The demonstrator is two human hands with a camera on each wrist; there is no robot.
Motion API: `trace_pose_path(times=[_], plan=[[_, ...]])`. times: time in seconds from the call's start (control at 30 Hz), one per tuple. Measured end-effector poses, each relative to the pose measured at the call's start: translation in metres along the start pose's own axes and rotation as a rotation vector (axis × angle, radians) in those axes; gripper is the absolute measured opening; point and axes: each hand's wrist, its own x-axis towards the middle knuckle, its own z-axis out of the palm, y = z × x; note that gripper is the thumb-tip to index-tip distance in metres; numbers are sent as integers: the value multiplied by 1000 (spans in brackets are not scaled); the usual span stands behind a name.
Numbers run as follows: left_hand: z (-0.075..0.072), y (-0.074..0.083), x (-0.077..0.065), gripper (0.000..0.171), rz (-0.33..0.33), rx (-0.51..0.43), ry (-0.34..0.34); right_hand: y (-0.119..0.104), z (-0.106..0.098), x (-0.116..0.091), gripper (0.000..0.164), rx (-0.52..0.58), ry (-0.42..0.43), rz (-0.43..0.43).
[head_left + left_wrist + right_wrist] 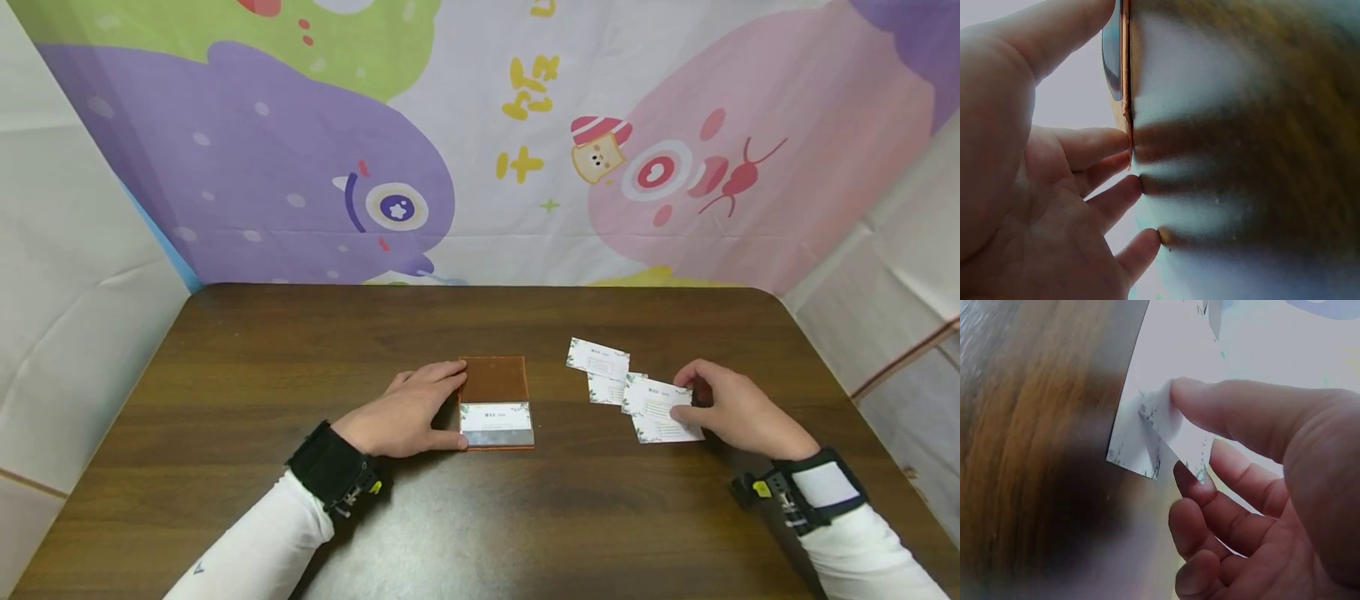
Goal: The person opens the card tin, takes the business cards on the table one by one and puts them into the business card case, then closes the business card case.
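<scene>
A brown leather card holder [492, 377] lies opened out on the table, a white printed card [491, 416] tucked in the clear pocket of its near half. Along its left side rests my left hand [408, 412], the thumb at the near corner and the fingertips at the far part of the edge. To the right, my right hand [738, 410] pinches the edge of a white card [1175, 419] between thumb and fingers. That card overlaps another white card [663, 431] beneath it, and a corner is lifted in the right wrist view.
Two more white cards, an upper one [597, 357] and a partly covered one [604, 388], lie overlapping just left of the pinched card. The dark wooden table [315, 333] ends at a cartoon-printed cloth [480, 233] behind it. White cloth walls stand on both sides.
</scene>
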Motion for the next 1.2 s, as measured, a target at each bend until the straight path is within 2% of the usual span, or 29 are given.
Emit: trace_pose_path(times=[0.13, 0.4, 0.83, 1.2], plan=[[0, 1, 0, 92, 3, -3, -2, -3, -2, -1, 25, 15, 9, 8], [0, 0, 0, 92, 9, 2, 5, -8, -8, -3, 8, 30, 51, -46], [0, -1, -1, 91, 14, -4, 2, -29, -15, 6, 9, 56, 107, -128], [-1, -1, 0, 92, 8, -7, 1, -54, -19, 23, 9, 88, 91, -134]])
